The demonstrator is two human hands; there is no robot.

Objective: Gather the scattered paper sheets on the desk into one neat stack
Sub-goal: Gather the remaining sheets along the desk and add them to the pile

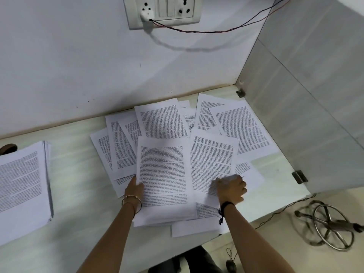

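Note:
Several printed sheets (pixel 242 127) lie fanned and overlapping across the middle and right of the pale desk (pixel 78 194). A thicker gathered pile (pixel 163 180) sits at the front centre. My left hand (pixel 135 189) grips the left edge of that pile, thumb on top. My right hand (pixel 232 189) pinches the lower corner of a loose sheet (pixel 212 158) just right of the pile, and its fingers are blurred. A separate neat stack of printed paper (pixel 21 186) rests at the desk's left end.
A white wall with a switch-and-socket plate (pixel 163 10) and a hanging wire (pixel 216 31) rises behind the desk. A grey side panel (pixel 305 115) closes off the right. Below the desk's right end stands a metal ring stand (pixel 332 227) on the floor.

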